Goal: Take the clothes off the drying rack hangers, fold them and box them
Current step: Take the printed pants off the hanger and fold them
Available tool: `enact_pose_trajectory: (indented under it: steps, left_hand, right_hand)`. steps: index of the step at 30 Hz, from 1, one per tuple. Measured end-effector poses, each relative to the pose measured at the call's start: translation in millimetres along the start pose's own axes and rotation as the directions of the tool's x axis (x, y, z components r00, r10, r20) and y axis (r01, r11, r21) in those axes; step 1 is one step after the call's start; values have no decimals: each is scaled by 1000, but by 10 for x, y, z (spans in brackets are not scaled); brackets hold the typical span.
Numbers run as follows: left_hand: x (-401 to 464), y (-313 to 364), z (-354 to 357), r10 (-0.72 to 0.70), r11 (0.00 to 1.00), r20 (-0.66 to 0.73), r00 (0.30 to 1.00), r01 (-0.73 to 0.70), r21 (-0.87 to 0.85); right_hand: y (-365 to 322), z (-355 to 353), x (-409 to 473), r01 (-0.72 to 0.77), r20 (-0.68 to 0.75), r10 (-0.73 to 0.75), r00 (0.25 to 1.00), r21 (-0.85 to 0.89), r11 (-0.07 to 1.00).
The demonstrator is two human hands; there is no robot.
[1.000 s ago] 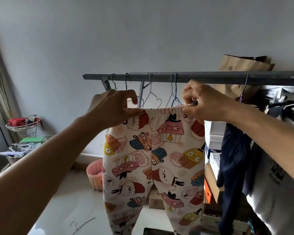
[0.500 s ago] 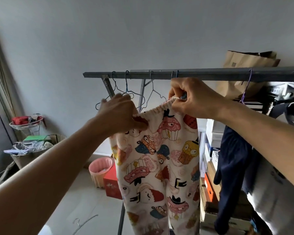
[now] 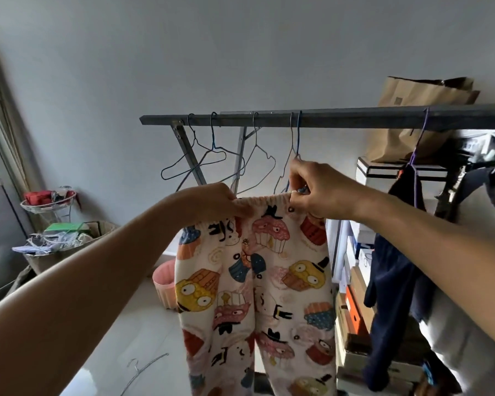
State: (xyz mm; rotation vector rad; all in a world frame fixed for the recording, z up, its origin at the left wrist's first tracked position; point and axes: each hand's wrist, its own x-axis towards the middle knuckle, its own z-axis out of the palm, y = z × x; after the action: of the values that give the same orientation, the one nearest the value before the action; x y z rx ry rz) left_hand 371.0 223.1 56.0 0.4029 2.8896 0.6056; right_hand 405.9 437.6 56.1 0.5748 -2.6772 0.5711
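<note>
Both hands have drifted since a second ago: my left hand has come level with the right again after dipping, so the waistband runs nearly flat between them, and the pants hang square-on once more instead of twisted.

My left fingers are clenched on the waistband's left end, bunching the elastic. My right hand pinches the waistband's right end, where something small and blue shows between thumb and forefinger. I take it for a peg or clip, but it is too small to be sure. Just above my right fingers a blue hanger runs up to the rail; whether the pants are clipped to it I cannot tell.

As I judge it, the step is freeing the right end. To do it well I should keep the left grip firm and level so the cloth's weight sits there, not on the clip, then squeeze the clip open with my right thumb and slide the elastic out sideways rather than tugging down, which would stretch the waistband or swing the hanger off the rail. The dark clothes hang just right of my right wrist, so I should draw the pants towards me, clear of them. No box shows in view.
</note>
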Motion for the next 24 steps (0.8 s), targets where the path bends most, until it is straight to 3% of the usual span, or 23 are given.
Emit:
enact_pose_trajectory:
  steps: [2, 4, 7, 9, 12, 15, 19, 21, 24]
  left_hand:
    - [63, 2, 48, -58, 997, -27, 998, 57, -57]
    - [89, 14, 102, -114, 959, -22, 993, 105, -262]
    - [70, 46, 172, -195, 722, 26, 981, 161, -672]
    - [67, 46, 204, -211, 551, 67, 975, 176, -816]
    - [45, 27, 226, -217, 386, 53, 975, 136, -912]
    - [-20, 25, 256, -240, 303, -11, 971, 64, -951]
    - [-134, 51, 264, -183, 154, -46, 982, -18, -988]
    - [-169, 4, 273, -150, 154, -108, 983, -85, -984]
    - [-139, -210, 371, -77, 451, -330, 941, -262, -853]
  right_hand:
    - [-48, 120, -30, -18, -14, 19, 1000, 59, 998]
    - [-116, 239, -60, -16, -82, 28, 996, 145, 989]
    - [-203, 403, -105, -23, -137, 69, 988, 313, 949]
    - [-237, 501, -120, -32, -116, 94, 989, 451, 892]
    - [-261, 600, -132, -58, -82, 139, 987, 623, 780]
    - [-264, 649, -174, -68, -31, 126, 992, 708, 703]
    - [-288, 694, -139, -2, -133, 95, 987, 574, 819]
    - [-312, 640, -76, 4, -201, 150, 968, 610, 792]
    - [-259, 476, 23, 2, -223, 229, 948, 722, 691]
